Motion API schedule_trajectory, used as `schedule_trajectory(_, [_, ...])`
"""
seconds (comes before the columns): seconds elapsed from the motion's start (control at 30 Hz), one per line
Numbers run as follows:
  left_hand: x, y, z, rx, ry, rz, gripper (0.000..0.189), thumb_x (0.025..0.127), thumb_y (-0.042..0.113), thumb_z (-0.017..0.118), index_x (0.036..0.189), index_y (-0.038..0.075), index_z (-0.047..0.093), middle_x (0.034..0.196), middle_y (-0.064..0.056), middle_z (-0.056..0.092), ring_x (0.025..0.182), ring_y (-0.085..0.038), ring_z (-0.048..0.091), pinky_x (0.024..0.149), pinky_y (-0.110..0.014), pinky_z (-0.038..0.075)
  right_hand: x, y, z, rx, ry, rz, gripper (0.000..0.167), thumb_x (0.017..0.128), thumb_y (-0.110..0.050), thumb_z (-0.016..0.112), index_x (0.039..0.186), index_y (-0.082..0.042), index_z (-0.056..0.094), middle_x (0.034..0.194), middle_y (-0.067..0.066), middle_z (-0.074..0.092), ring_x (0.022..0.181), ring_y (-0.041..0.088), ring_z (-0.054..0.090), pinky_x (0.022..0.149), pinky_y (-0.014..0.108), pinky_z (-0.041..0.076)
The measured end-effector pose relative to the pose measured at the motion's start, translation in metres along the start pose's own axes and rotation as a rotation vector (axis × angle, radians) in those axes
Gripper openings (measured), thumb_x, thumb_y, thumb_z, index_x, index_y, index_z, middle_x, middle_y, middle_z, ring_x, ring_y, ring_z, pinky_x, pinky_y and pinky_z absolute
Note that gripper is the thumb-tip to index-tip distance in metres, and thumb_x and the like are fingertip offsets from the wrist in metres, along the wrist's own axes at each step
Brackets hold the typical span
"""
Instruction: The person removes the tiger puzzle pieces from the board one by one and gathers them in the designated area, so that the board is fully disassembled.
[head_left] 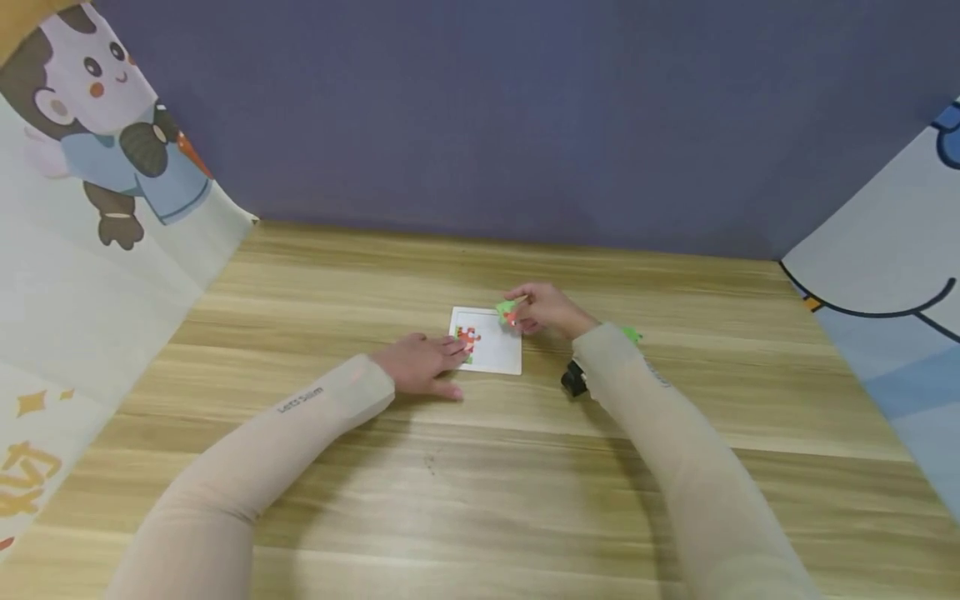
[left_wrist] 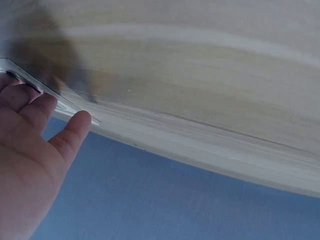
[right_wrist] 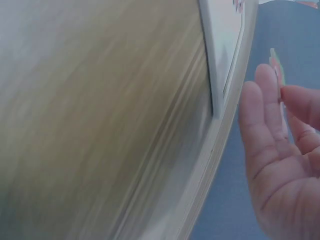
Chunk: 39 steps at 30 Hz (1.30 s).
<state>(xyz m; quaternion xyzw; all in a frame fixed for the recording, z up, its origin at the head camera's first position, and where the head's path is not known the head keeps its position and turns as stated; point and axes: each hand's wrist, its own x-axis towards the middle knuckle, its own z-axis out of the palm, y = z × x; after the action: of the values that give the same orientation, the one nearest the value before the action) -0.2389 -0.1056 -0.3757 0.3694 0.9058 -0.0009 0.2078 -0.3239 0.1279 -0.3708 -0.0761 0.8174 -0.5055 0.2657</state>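
Observation:
A white square puzzle tray (head_left: 498, 357) lies on the wooden table, with red and green puzzle pieces (head_left: 468, 335) along its left side. My left hand (head_left: 422, 364) lies at that side with its fingers extended over the tray's edge and the pieces; its thumb sticks out toward me. Over the tray's upper right corner, my right hand (head_left: 549, 308) pinches a green and red puzzle piece (head_left: 505, 312) between thumb and fingers. The right wrist view shows this piece edge-on, raised above the tray's level. My left fingertips are partly hidden in the left wrist view.
Another green piece (head_left: 633, 334) lies on the table, partly covered by my right sleeve. A small black object (head_left: 573, 380) shows beside the right cuff. A dark blue panel (head_left: 480, 125) stands behind the table, with cartoon-printed panels (head_left: 142, 275) at both sides.

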Motion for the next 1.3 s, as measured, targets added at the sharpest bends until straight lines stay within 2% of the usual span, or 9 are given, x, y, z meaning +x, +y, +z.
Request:
schedule_trajectory(0.23, [0.000,-0.001,0.001,-0.024,-0.009,-0.011,0.078,0.095,0.056,0.047,0.149,0.003,0.030,0.156,-0.014,0.022,0.143,-0.029,0.021,0.110,-0.057,0.024,-0.008,0.009,-0.013,0.014,0.008,-0.018,0.042,0.091,0.006,0.052,0.134,0.008,0.049,0.087,0.011,0.064,0.063,0.011,0.062,0.064,0.027,0.056])
schedule_trajectory(0.5, [0.002,0.000,0.000,-0.031,-0.014,-0.014,0.077,0.095,0.056,0.046,0.150,0.005,0.030,0.156,-0.012,0.021,0.144,-0.027,0.019,0.111,-0.056,0.023,-0.021,0.022,-0.037,-0.016,0.011,-0.026,0.045,0.093,0.004,0.051,0.137,0.008,0.044,0.103,0.021,0.063,0.071,0.011,0.063,0.071,0.028,0.057])
schedule_trajectory(0.8, [0.002,0.000,-0.003,-0.064,-0.037,-0.028,0.077,0.094,0.057,0.046,0.150,0.006,0.031,0.156,-0.011,0.021,0.144,-0.027,0.018,0.111,-0.056,0.022,-0.034,0.034,-0.057,-0.027,0.023,-0.021,0.046,0.093,0.005,0.049,0.138,0.010,0.042,0.096,0.014,0.062,0.073,0.012,0.063,0.073,0.029,0.056])
schedule_trajectory(1.0, [0.003,-0.002,-0.005,-0.068,-0.056,-0.030,0.076,0.095,0.056,0.047,0.150,0.006,0.031,0.156,-0.012,0.021,0.144,-0.027,0.019,0.111,-0.054,0.023,-0.046,0.042,-0.071,-0.044,0.048,-0.009,0.044,0.096,0.003,0.047,0.139,0.010,0.040,0.109,0.020,0.059,0.079,0.013,0.063,0.081,0.033,0.055])
schedule_trajectory(1.13, [0.004,-0.002,-0.009,-0.102,-0.066,-0.022,0.071,0.096,0.052,0.047,0.148,0.004,0.035,0.155,-0.013,0.025,0.143,-0.028,0.022,0.112,-0.049,0.024,-0.054,0.048,-0.081,-0.044,0.083,0.008,0.044,0.096,0.003,0.047,0.140,0.009,0.040,0.114,0.022,0.057,0.079,0.011,0.063,0.081,0.032,0.055])
schedule_trajectory(1.3, [0.005,-0.001,-0.014,-0.143,-0.100,-0.045,0.067,0.098,0.049,0.046,0.147,0.006,0.036,0.154,-0.012,0.026,0.143,-0.027,0.022,0.114,-0.044,0.022,-0.063,0.056,-0.092,-0.032,0.076,0.003,0.047,0.097,0.002,0.048,0.141,0.010,0.037,0.116,0.022,0.056,0.080,0.011,0.064,0.080,0.033,0.056])
